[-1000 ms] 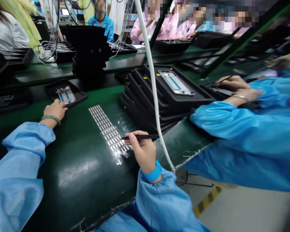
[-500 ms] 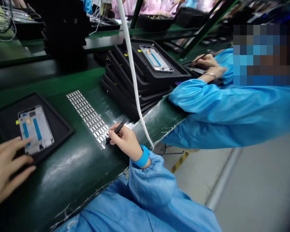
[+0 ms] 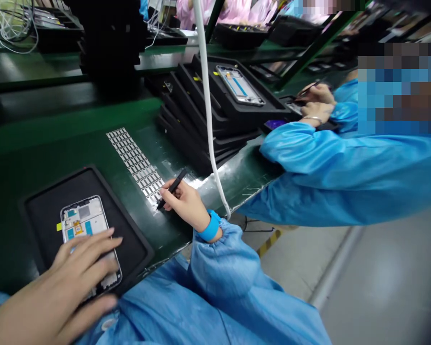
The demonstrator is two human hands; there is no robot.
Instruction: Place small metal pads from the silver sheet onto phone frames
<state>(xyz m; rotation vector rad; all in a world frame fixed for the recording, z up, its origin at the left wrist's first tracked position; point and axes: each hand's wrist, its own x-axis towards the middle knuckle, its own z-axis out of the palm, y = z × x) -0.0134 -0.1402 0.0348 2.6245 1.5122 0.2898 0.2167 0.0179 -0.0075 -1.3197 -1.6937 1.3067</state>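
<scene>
My left hand [image 3: 82, 273] lies spread over the lower part of a phone frame [image 3: 99, 218], its fingers apart; whether they touch it I cannot tell. The frame is silver with blue strips and a yellow tab, and it rests in a black tray [image 3: 124, 220] at the table's near edge. In my right hand [image 3: 183, 201] is a pair of black tweezers [image 3: 173, 188], pinched between thumb and fingers. Their tip is at the lower end of a sheet of small pale stickers [image 3: 136, 163] on the green table.
Stacked black trays [image 3: 187, 120] stand beyond the sheet, the top one holding another phone frame [image 3: 240, 85]. A white cable [image 3: 209, 115] hangs down to the table edge. To the right, a co-worker's blue sleeve [image 3: 309, 153] reaches over the table. Dark stacked trays [image 3: 109, 43] stand at the back.
The tray with the phone frame has moved right and nearer to me, turning somewhat. My left hand has moved right along with it, now over the frame. My right hand stays at the sheet's end.
</scene>
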